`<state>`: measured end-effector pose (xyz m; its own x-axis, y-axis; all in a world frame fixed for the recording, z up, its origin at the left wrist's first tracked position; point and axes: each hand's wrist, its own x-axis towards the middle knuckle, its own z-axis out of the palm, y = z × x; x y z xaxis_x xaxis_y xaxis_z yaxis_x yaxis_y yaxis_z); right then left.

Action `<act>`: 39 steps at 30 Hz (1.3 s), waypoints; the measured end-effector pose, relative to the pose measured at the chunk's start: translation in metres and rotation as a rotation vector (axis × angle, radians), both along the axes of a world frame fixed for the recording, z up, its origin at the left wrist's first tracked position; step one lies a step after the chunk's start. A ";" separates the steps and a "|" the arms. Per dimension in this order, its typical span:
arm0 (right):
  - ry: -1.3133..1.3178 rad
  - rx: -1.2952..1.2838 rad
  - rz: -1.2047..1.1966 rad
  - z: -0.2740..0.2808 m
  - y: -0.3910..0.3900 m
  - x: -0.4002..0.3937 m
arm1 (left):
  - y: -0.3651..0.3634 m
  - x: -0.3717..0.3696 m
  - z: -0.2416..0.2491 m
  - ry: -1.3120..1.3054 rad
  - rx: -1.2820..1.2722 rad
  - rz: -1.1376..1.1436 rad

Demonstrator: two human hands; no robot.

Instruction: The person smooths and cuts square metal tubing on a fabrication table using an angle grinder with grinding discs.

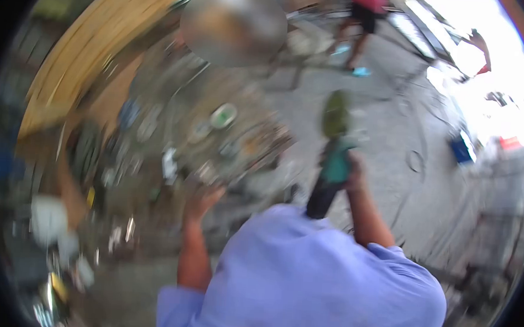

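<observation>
the right hand is clamped on the tool, a long teal-and-black body tipped with an olive oval, beyond the creased lilac shirt. the left hand is blurred near the rough, brownish table; whether its fingers are apart or gripping, i cannot tell.

Looks like a blurred handheld power tool, teal-bodied, dark toward the near end and tipped with a rounded olive-green piece. Held at three o'clock from the view's centre, pointing its tip just past twelve o'clock.
</observation>
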<state>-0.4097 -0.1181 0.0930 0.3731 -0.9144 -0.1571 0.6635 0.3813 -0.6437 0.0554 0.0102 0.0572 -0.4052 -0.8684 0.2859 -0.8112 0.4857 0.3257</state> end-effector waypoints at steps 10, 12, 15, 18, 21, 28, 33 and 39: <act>-0.035 -0.155 0.003 0.059 -0.026 0.001 | -0.028 -0.087 0.026 0.701 0.033 0.482; -0.054 -0.082 0.017 0.054 -0.027 -0.010 | -0.024 -0.087 0.018 0.756 0.163 0.502; -0.087 -0.075 0.013 0.051 -0.028 -0.022 | -0.023 -0.090 0.008 0.821 0.255 0.559; -0.093 -0.054 -0.029 0.054 -0.030 -0.032 | -0.041 -0.099 -0.010 0.902 0.222 0.636; -0.029 0.024 -0.017 0.026 -0.028 -0.036 | -0.048 -0.124 -0.004 0.779 -0.053 0.554; -0.090 -0.153 0.021 0.024 -0.026 -0.030 | -0.054 -0.116 0.049 0.427 0.060 0.483; -0.017 -0.164 -0.014 0.035 -0.034 -0.016 | -0.060 -0.111 0.065 0.760 0.255 0.506; -0.021 -0.161 0.070 0.043 -0.041 -0.018 | -0.052 -0.104 0.053 1.083 0.700 0.479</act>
